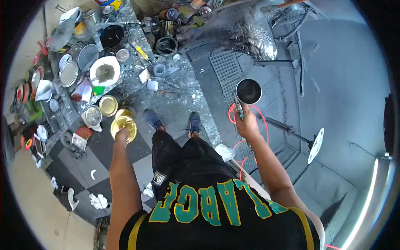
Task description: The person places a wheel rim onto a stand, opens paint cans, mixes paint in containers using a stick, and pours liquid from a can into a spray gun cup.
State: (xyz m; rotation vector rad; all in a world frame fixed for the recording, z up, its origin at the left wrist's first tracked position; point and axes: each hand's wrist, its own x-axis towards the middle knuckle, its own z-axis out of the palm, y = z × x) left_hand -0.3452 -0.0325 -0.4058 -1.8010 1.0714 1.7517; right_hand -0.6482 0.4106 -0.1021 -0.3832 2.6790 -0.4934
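Observation:
In my right hand (pixel 248 123) is a spray gun (pixel 239 109), its round, dark-inside cup (pixel 248 91) facing up toward me. A red air hose (pixel 266 125) loops around that hand and trails down behind it. My left hand (pixel 121 136) is closed on a gold-coloured round tin lid (pixel 128 127), low beside the bench. Right behind that lid sits a gold tin (pixel 125 112), partly covered by it. Another gold-topped tin (pixel 108 106) and a silver-rimmed tin (pixel 93 115) stand close by. The fingertips of my left hand are partly hidden.
Paint-spattered bench (pixel 179 89) carries several tins, a white bowl (pixel 105 71) with grey residue, and a yellow-handled tool (pixel 141 51). A silver-painted sculpture (pixel 258 41) stands ahead on the right. A stand with a white disc (pixel 316 146) is at right. Crumpled paper (pixel 98 201) lies on the floor.

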